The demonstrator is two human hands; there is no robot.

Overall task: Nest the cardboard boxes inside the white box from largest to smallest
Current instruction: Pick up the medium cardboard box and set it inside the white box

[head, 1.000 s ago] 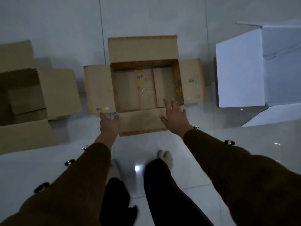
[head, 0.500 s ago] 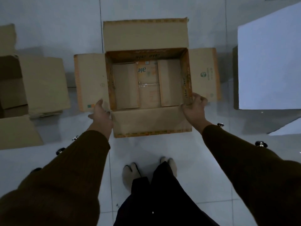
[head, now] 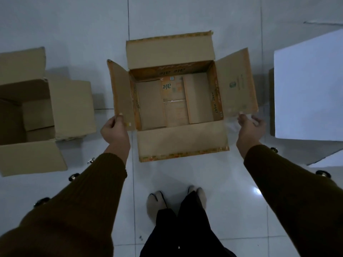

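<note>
**Indoors, on a bare tiled floor**

We're looking down at glossy pale floor tiles (head: pixel 185 15) with thin grout lines, a lamp glinting off them near the right hand (head: pixel 249 127). Socked feet (head: pixel 157 203), no shoes, so likely a home. No furniture shows; which room it is can't be told.

Your left hand (head: pixel 114 131) was curled, thumb and fingers pinched together at the tips. Your right hand (head: pixel 251 127) was spread loosely, fingers partly bent, fingertips forward. Both arms reached forward and down in brown sleeves, well apart.
</note>
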